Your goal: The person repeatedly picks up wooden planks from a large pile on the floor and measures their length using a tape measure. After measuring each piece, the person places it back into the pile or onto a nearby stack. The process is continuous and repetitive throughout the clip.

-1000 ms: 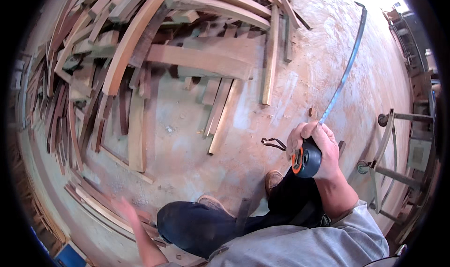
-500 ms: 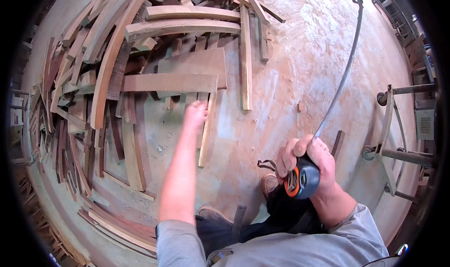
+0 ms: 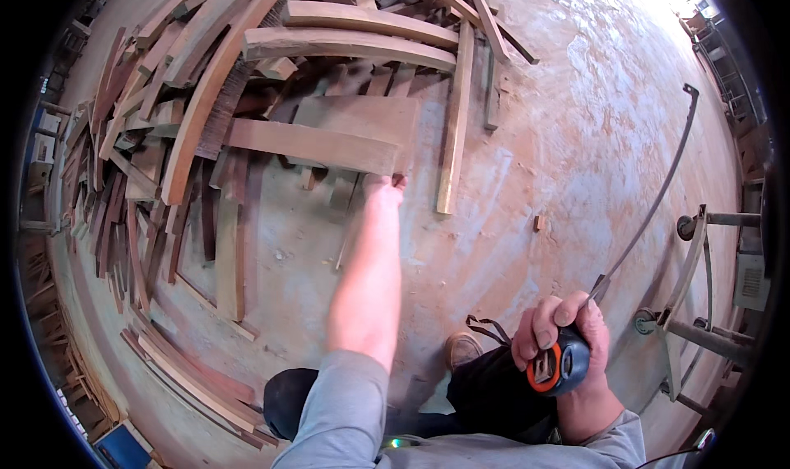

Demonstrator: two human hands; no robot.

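My left hand point(image 3: 384, 191) reaches forward to the right end of a flat wooden board point(image 3: 309, 146) that juts out from a wood pile. Its fingers are curled in at the board's lower corner and appear to grip it; part of the grasp is hidden. Under that board lies a wider, paler panel point(image 3: 362, 111). On the right side, my right hand point(image 3: 594, 337) is closed round a black and orange tape measure point(image 3: 568, 366). The metal blade point(image 3: 658, 193) is drawn out and curves up and away over the floor, its hooked tip in the air.
Stacked curved and straight timbers point(image 3: 193, 90) fill the left and far side. Loose strips point(image 3: 193, 378) lie at the lower left. A wheeled metal frame point(image 3: 695, 288) stands on the right. A small wood block point(image 3: 538, 223) sits on the floor near my shoe point(image 3: 462, 350).
My view has turned and shifted. My left hand has moved up against the board's end. My right hand still holds the tape measure with its blade out, now lower and farther right in view.
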